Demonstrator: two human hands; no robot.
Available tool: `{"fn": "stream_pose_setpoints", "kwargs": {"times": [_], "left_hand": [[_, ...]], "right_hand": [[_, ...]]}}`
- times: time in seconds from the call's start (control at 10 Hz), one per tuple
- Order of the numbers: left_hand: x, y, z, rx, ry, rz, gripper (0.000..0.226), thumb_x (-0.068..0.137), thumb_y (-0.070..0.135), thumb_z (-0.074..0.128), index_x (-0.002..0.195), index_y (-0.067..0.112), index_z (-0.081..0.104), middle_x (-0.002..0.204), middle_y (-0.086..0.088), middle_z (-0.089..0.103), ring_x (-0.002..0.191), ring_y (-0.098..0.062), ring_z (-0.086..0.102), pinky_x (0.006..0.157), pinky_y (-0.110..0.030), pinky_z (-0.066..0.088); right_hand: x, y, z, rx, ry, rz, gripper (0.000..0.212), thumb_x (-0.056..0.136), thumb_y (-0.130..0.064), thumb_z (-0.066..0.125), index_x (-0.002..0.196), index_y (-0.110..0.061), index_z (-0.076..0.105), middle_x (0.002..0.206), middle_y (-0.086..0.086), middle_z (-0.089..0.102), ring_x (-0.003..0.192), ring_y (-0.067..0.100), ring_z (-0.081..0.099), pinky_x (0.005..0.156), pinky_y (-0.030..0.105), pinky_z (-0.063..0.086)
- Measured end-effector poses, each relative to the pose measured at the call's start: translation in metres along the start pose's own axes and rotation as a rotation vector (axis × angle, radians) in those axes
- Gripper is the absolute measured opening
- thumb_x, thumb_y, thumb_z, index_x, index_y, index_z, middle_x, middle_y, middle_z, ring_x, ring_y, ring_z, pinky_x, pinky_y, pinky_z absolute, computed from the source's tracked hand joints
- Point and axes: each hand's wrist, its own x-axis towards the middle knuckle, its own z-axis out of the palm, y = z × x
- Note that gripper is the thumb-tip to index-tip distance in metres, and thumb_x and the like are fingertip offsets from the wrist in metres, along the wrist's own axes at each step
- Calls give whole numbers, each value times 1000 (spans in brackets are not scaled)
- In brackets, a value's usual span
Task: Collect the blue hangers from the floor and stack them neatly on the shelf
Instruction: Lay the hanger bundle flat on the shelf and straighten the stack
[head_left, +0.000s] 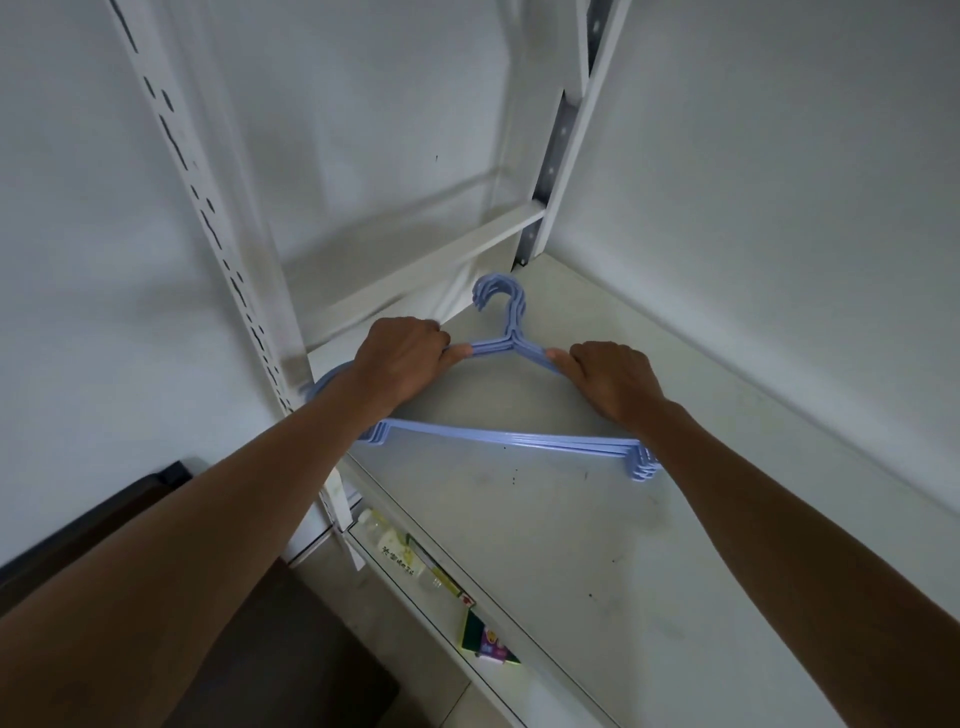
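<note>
A stack of several blue hangers (511, 440) lies flat on the white shelf (571, 545), hooks pointing toward the back corner. My left hand (402, 358) grips the left shoulder arm of the stack near the neck. On the right shoulder arm, my right hand (610, 382) is closed around the stack. The left end of the hangers reaches past the shelf's front-left post, partly hidden by my left forearm.
A white slotted upright post (249, 312) stands at the shelf's left front corner, another post (558, 156) at the back. White walls close in behind and to the right. A lower shelf (441, 582) holds bottles and coloured packets. Dark floor lies below left.
</note>
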Motion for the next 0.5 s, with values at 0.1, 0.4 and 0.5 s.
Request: {"fn": "stream_pose_setpoints", "kwargs": {"times": [0.1,0.4,0.5], "left_hand": [[4,1,5,79,23,65,60,109,51,33,96,11,76,102,-12,69,83,-34,68,68,-39,43],[9,-1,-14,-90,-219,-55,69,103,66,13,141,16,43,133,-20,61,119,-39,63,105,-55,38],[-8,11,-46,-240,-230,-197,80,101,71,16,153,13,35,160,-21,39,144,-42,41,113,-56,35]], "right_hand": [[0,-5,1,23,6,-10,60,100,-72,21,69,-25,40,68,-5,51,68,27,58,66,35,42],[0,-9,-23,42,-216,63,67,97,-77,13,105,-21,49,103,13,70,97,32,67,84,44,46],[-10,-20,-53,130,-149,146,67,102,-66,13,129,-17,50,120,15,66,110,34,64,95,48,47]]}}
